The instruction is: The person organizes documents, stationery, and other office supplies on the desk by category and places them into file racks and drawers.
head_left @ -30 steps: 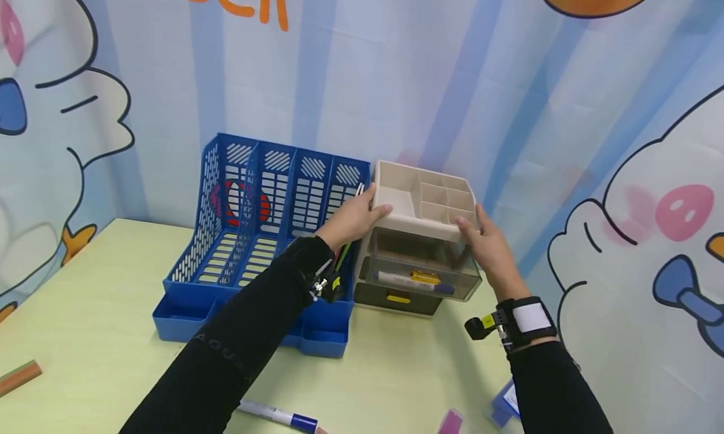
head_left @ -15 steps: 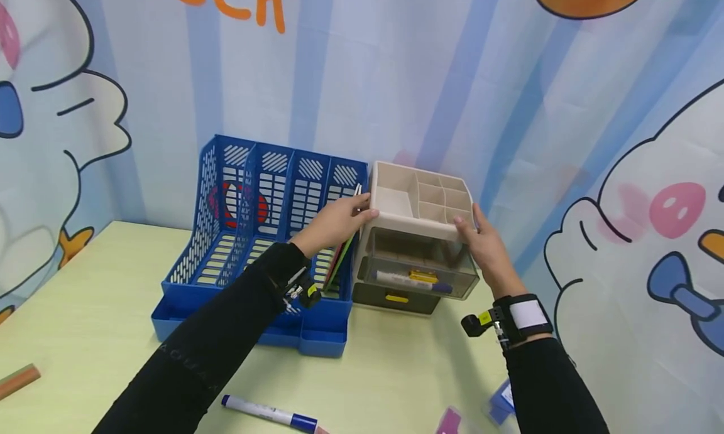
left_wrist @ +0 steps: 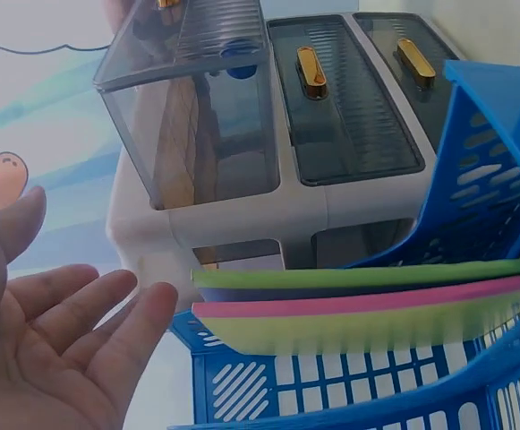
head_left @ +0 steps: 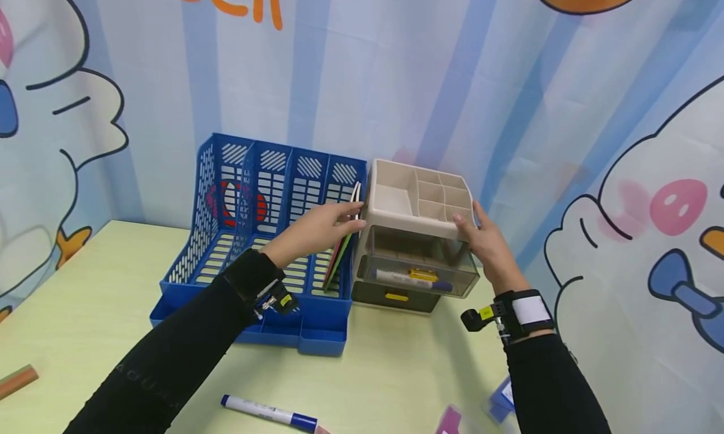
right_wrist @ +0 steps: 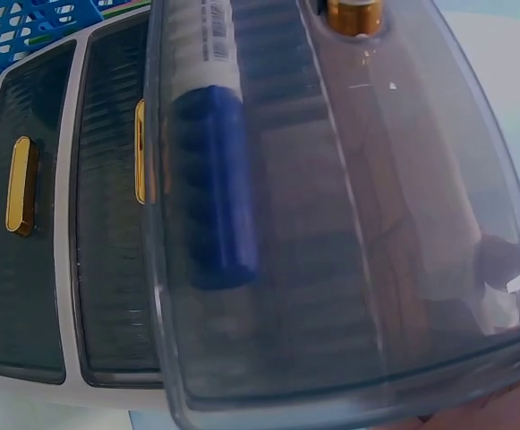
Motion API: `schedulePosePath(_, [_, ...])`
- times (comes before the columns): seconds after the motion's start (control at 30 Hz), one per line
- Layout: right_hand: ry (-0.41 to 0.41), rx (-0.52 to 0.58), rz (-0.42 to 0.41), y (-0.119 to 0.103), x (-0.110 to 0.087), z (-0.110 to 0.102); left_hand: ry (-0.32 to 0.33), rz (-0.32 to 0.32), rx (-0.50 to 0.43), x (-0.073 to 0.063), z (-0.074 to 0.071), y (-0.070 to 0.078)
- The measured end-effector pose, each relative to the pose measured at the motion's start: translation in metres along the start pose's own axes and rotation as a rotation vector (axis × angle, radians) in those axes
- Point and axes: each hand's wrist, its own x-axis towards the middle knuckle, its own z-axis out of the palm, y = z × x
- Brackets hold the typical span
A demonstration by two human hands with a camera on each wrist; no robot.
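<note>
A beige desktop drawer organizer (head_left: 415, 222) with a sectioned top tray stands against the backdrop. Its upper clear drawer (right_wrist: 286, 349) is pulled out, with a blue-capped marker (right_wrist: 215, 188) inside. My right hand (head_left: 491, 253) grips the organizer's right top corner, thumb over the tray's front rim; its other fingers are mostly hidden. My left hand (head_left: 317, 232) is beside the organizer's left edge, fingers loosely extended, with nothing held. Close by, thin notebooks (left_wrist: 376, 305) with green and pink edges stand in the rightmost slot of the blue file rack (head_left: 322, 347).
On the table (head_left: 113, 358) in front lies a white marker (head_left: 268, 411) with blue ends. A pink object (head_left: 449, 420) and a blue box (head_left: 500, 401) sit near the right forearm. A brown stick-like object (head_left: 18, 381) lies far left. A printed curtain (head_left: 384, 76) hangs behind.
My left hand has let go of the organizer's left top edge and drawn back leftward and slightly down. The right hand keeps its grip, and the organizer has stayed put.
</note>
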Motion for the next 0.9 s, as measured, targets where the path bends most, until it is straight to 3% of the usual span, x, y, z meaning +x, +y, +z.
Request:
schedulePosePath(0.63, [0.000, 0.032, -0.004, -0.001, -0.001, 0.000, -0.042, 0.052, 0.076, -0.064, 0.003, -0.018])
schedulePosePath(0.9, [0.012, 0.040, 0.015, 0.002, 0.000, 0.000, -0.005, 0.031, 0.101, -0.088, 0.004, -0.037])
